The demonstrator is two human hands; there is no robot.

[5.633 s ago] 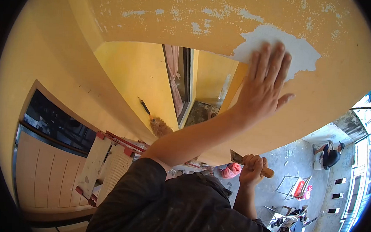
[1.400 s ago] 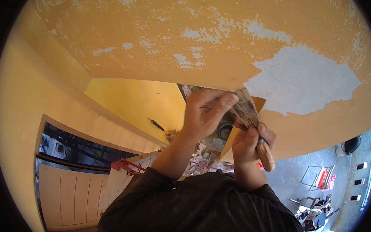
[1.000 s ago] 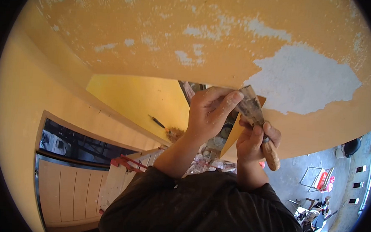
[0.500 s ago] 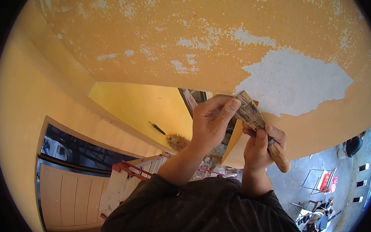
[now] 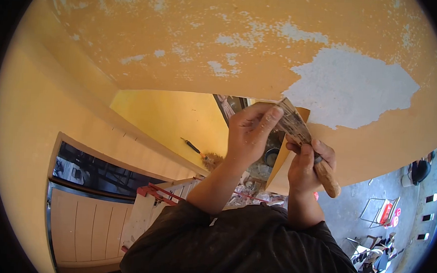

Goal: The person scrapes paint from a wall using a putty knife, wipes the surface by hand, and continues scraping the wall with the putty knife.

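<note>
My right hand (image 5: 308, 166) is wrapped round a paint scraper (image 5: 294, 124) with a wooden handle and a wide, stained blade. The blade points up and left, its end at the lower edge of the yellow-painted surface (image 5: 184, 41). Beside that end, my left hand (image 5: 251, 131) is closed in a pinch, thumb against the blade's left edge. Whatever lies between its fingertips is hidden. Pale dust marks both hands. Just right of the blade end spreads a large bare white patch (image 5: 352, 89) with ragged paint edges.
A ladder (image 5: 153, 202) with red parts stands at lower left, near a doorway panel (image 5: 92, 233). A black-handled duster (image 5: 193, 146) lies along the yellow ledge. Far below on the grey floor (image 5: 345, 220) are a folding chair (image 5: 380, 212) and assorted clutter.
The view has shifted slightly, so the painted surface sits a little higher and further right. Both hands and the scraper keep nearly the same pose.
</note>
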